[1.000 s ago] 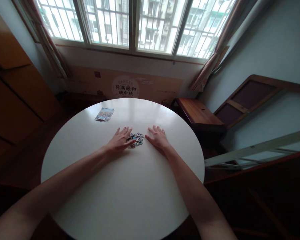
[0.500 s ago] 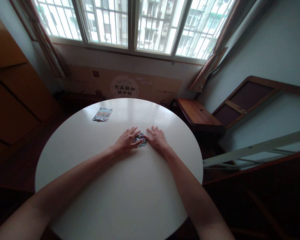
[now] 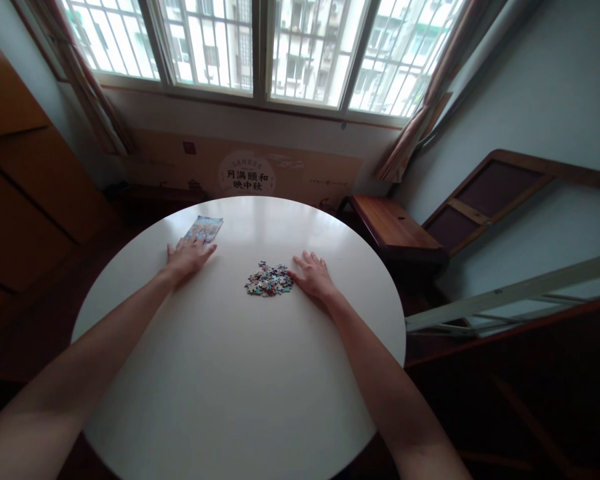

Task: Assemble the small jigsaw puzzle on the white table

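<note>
A heap of small jigsaw puzzle pieces (image 3: 267,280) lies on the white round table (image 3: 230,373), in blue, white and dark colours. My right hand (image 3: 313,273) rests just right of the heap, fingers spread, its thumb at the edge of the pieces. Farther left, my left hand (image 3: 189,257) is stretched out with fingers apart at the near edge of a colourful printed packet (image 3: 206,229). Its fingertips overlap the packet's lower edge; whether they press on it I cannot tell. Neither hand holds anything.
Beyond the table's right edge stands a wooden stool or small bench (image 3: 397,223). A wood-framed panel (image 3: 485,197) leans at the right wall. Barred windows (image 3: 300,53) and a printed cardboard strip (image 3: 290,167) are at the back. An orange cabinet (image 3: 25,193) stands at the left.
My left hand has moved left from the puzzle pieces to the packet, uncovering the left side of the heap. My right hand has stayed beside the pieces.
</note>
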